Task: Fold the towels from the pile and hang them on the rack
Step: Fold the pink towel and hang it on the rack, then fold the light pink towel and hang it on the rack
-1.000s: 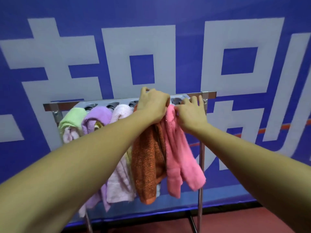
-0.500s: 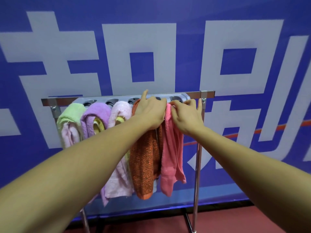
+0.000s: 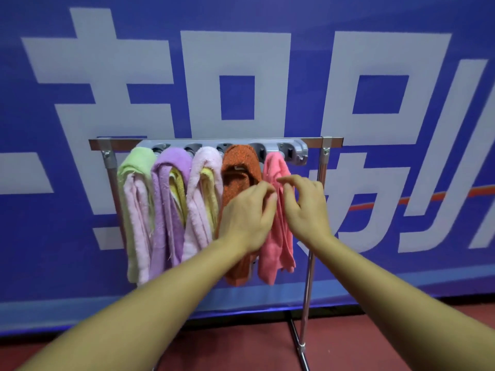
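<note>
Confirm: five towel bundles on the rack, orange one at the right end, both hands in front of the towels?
Not quite. Head view: the orange towel is second from right; the coral-pink towel hangs at the right end. Rest holds: five bundles on the rack, left hand and right hand in front of the towels.
</note>
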`<state>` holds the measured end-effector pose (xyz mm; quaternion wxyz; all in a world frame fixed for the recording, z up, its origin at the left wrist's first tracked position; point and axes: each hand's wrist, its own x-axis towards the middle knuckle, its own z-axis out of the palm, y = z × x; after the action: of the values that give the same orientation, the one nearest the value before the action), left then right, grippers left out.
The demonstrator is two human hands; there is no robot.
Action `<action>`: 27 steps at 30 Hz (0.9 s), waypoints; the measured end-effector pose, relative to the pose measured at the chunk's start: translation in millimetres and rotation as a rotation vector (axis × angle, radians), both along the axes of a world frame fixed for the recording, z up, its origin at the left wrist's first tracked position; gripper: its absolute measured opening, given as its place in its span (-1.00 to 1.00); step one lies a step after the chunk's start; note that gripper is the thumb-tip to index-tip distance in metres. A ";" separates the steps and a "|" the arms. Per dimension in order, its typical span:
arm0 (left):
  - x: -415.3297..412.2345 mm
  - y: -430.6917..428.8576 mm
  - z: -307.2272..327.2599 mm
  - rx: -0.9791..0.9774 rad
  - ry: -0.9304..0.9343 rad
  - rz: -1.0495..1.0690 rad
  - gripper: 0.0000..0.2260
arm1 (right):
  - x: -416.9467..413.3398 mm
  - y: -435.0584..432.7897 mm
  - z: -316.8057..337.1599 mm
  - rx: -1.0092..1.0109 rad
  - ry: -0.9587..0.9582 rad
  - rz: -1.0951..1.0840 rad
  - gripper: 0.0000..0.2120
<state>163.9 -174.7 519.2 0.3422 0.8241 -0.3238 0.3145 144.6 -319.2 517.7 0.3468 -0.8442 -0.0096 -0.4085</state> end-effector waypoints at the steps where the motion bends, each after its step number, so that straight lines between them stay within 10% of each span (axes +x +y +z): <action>1: -8.4 5.4 -15.4 -0.022 0.050 -0.019 -0.77 | -7.3 3.5 -13.1 0.038 0.014 0.027 -0.63; 12: -69.1 86.8 -235.1 -0.061 0.605 0.120 -0.68 | -103.3 64.0 -234.4 0.308 0.527 0.273 -0.85; 27: -96.5 120.2 -468.4 0.151 1.251 0.360 -0.84 | -83.0 74.3 -379.5 -0.270 1.409 0.505 -0.61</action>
<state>67.3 -54.5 50.8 0.3490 0.9147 0.0582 -0.1953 61.6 -244.8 138.1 0.2475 -0.9128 -0.0286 0.3236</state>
